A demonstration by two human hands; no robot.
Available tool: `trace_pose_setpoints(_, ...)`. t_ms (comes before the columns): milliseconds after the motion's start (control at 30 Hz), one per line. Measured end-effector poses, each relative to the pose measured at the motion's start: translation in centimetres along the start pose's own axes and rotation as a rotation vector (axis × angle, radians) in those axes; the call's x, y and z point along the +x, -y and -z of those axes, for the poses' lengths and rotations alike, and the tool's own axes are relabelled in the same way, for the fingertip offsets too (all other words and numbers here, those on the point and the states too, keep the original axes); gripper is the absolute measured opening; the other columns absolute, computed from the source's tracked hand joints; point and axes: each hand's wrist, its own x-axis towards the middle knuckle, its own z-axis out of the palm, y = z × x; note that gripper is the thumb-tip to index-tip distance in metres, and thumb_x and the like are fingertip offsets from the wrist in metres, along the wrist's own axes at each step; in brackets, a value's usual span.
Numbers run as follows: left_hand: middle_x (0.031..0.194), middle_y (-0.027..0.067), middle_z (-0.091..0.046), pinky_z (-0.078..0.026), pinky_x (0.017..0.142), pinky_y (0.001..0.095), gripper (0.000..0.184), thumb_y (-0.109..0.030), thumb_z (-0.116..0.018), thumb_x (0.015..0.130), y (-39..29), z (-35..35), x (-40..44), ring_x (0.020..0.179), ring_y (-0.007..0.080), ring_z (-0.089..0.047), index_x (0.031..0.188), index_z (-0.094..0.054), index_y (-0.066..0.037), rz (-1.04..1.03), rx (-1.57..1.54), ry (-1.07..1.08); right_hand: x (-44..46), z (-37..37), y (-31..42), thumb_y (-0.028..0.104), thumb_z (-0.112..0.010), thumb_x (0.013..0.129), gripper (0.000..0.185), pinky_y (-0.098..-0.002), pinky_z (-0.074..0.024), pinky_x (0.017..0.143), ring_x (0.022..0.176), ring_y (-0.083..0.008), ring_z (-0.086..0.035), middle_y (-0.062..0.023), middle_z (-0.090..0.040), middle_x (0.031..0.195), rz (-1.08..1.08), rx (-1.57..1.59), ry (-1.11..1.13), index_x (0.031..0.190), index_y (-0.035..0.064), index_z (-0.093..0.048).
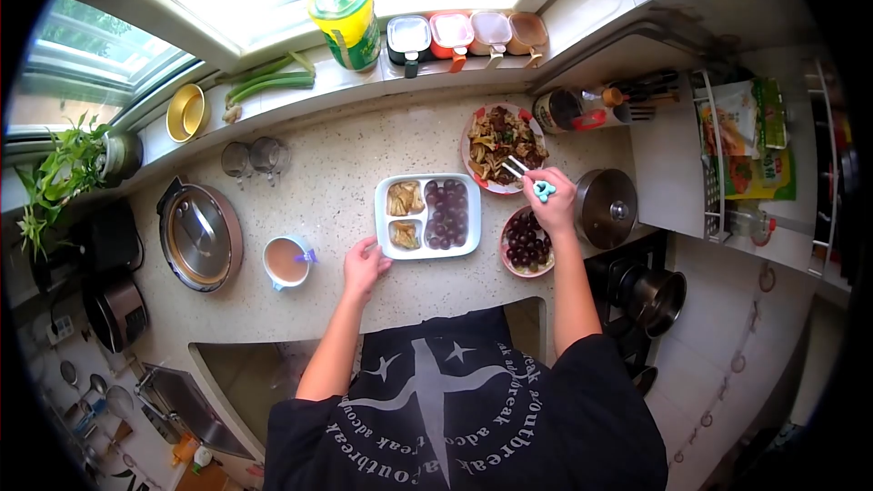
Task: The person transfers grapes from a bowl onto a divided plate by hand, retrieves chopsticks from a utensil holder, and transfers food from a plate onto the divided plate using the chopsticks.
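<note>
A white divided lunch box (427,255) stands on the counter in front of me. Its two left compartments hold folded golden-brown pieces of food (405,198), and dark grapes (446,215) fill the right one. My left hand (364,266) is at the box's lower left corner, fingers partly spread, gripping nothing. With my right hand (552,200) I hold training chopsticks (543,189) with a teal piece; their pale tips reach the mixed cooked dish on a plate (503,147). Below that plate, partly under my right wrist, is a bowl of dark grapes (526,245).
A mug of brown drink (287,262) and a lidded pan (200,235) stand to the left, with glasses (250,159) behind. A lidded pot (607,208) is right of my hand. Seasoning boxes (453,34) and a yellow-green container (346,23) line the sill.
</note>
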Motion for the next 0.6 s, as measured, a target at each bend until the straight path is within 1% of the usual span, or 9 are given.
trace_pose_setpoints(200,0.095,0.0103,-0.072,-0.061,0.065,0.0244,0.034,-0.006,-0.061,0.102,0.0,0.1,0.0,0.075,0.0141,-0.072,0.135,-0.060,0.001,0.001,-0.005,0.011,0.4,-2.5,1.4,0.009,-0.080,0.082,0.012,-0.0351,-0.0556,0.070,0.076,-0.0267,-0.070,-0.0127,-0.071,0.085,0.068,0.041,0.092,0.090,0.0014,-0.077)
trace_pose_setpoints(267,0.095,0.0105,-0.072,-0.061,0.065,0.0243,0.033,-0.006,-0.060,0.102,0.1,0.2,0.1,0.075,0.0142,-0.072,0.135,-0.060,0.001,-0.003,-0.006,0.006,0.5,-3.4,1.3,0.012,-0.081,0.082,0.014,-0.0359,-0.0562,0.070,0.076,-0.0268,-0.071,-0.0132,-0.072,0.086,0.058,0.020,0.104,0.090,0.0019,-0.077)
trace_pose_setpoints(333,0.095,0.0106,-0.072,-0.061,0.065,0.0243,0.033,-0.006,-0.060,0.102,0.1,0.1,0.0,0.075,0.0142,-0.072,0.135,-0.060,0.001,-0.004,-0.004,0.003,0.5,-4.2,1.0,0.013,-0.082,0.081,0.015,-0.0359,-0.0564,0.071,0.076,-0.0270,-0.071,-0.0133,-0.072,0.086,0.044,0.023,0.099,0.090,0.0021,-0.077)
trace_pose_setpoints(467,0.095,0.0104,-0.072,-0.061,0.065,0.0242,0.033,-0.006,-0.061,0.102,0.2,0.1,0.1,0.075,0.0140,-0.072,0.134,-0.060,0.001,-0.006,-0.006,0.006,0.6,-6.0,0.0,0.014,-0.083,0.080,0.017,-0.0359,-0.0572,0.072,0.077,-0.0275,-0.072,-0.0132,-0.072,0.086,-0.016,0.037,-0.041,0.089,0.0016,-0.076)
trace_pose_setpoints(500,0.095,0.0103,-0.072,-0.061,0.065,0.0241,0.033,-0.006,-0.061,0.102,0.2,0.2,0.1,0.075,0.0139,-0.072,0.134,-0.060,0.000,-0.007,-0.010,0.008,0.7,-6.1,0.1,0.015,-0.082,0.083,0.016,-0.0355,-0.0561,0.072,0.077,-0.0271,-0.071,-0.0126,-0.072,0.086,-0.020,0.034,-0.034,0.091,0.0014,-0.077)
trace_pose_setpoints(600,0.096,0.0100,-0.072,-0.060,0.065,0.0240,0.033,-0.006,-0.061,0.102,0.2,0.1,0.1,0.076,0.0138,-0.072,0.134,-0.061,0.000,-0.006,-0.009,0.002,0.9,-6.7,0.4,0.014,-0.081,0.083,0.015,-0.0363,-0.0563,0.072,0.077,-0.0285,-0.071,-0.0134,-0.072,0.085,0.002,-0.007,-0.027,0.089,0.0016,-0.076)
